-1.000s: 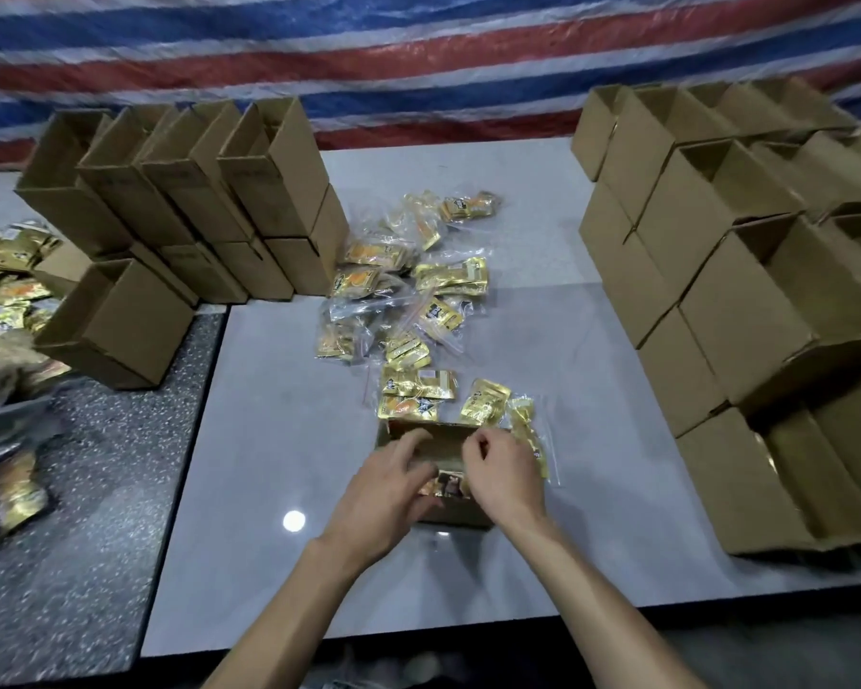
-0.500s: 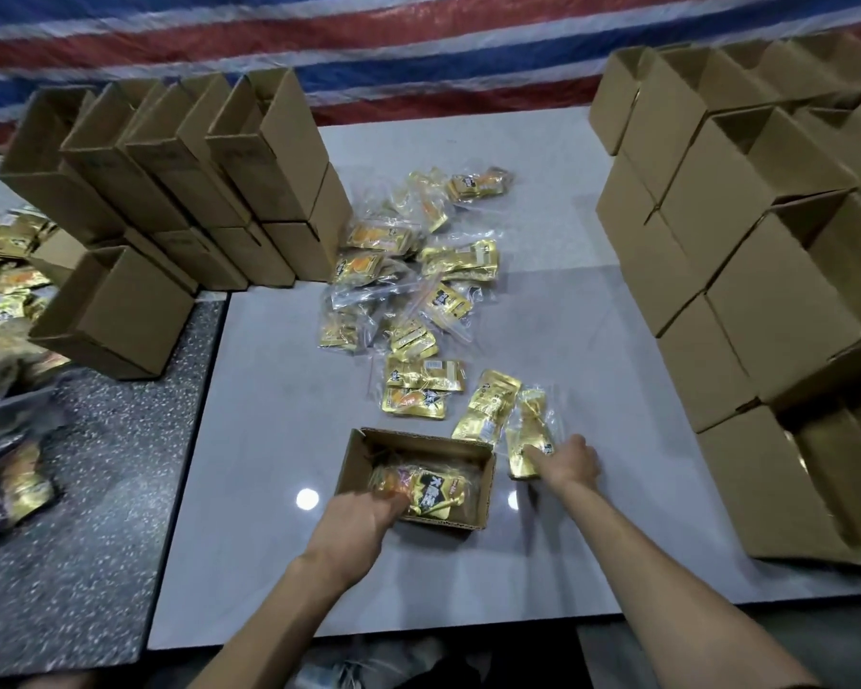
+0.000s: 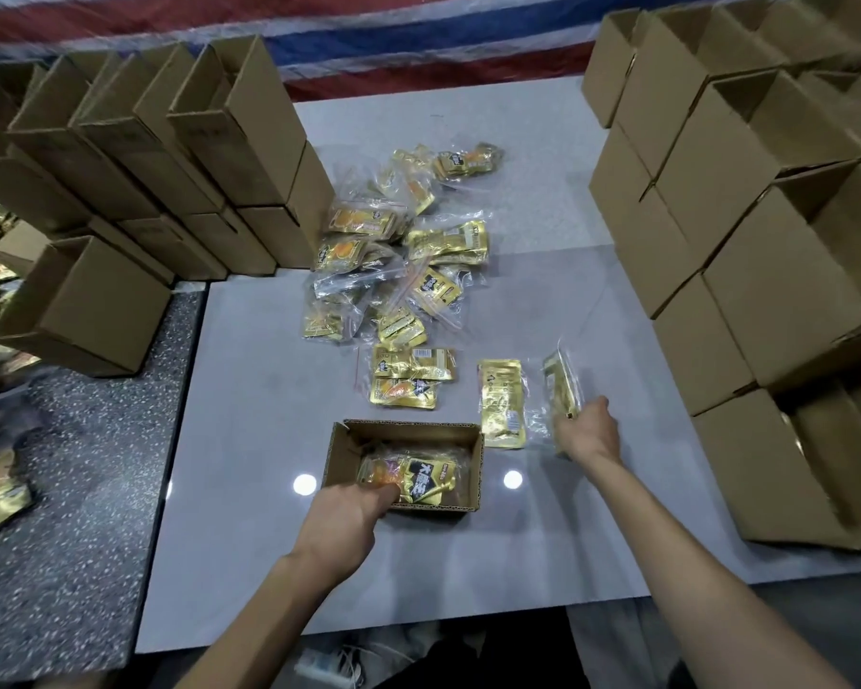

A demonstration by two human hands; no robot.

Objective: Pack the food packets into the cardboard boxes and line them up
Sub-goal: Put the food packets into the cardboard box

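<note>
A person's right hand (image 3: 587, 432), well to the right of the open box (image 3: 408, 436) on the grey table (image 3: 249, 390), closes fingers and thumb round the near end of a bagged packet (image 3: 560, 385), which stands tilted on edge, its far end free. The left hand (image 3: 349, 519) reaches over the box's near-left corner, fingertips hidden below the rim; whether it pinches the wall, presses the packed packet (image 3: 421, 477) lying inside, or merely rests there cannot be told.

The likely trouble is the grip on slick film. Held by one end only, the bagged packet could swing or slip free on its way across. Its loose plastic could also snag the box's right wall and shove the light carton, should the left hand not be steadying it.

A flat packet (image 3: 500, 402) lies just beyond the box's right corner, between the right hand and the box, where a low sweep would drag it along. A loose heap (image 3: 398, 251) of packets spreads beyond the box. Empty cartons rise in a left stack (image 3: 180, 156) and a right stack (image 3: 766, 251), the latter crowding the right hand's side.
</note>
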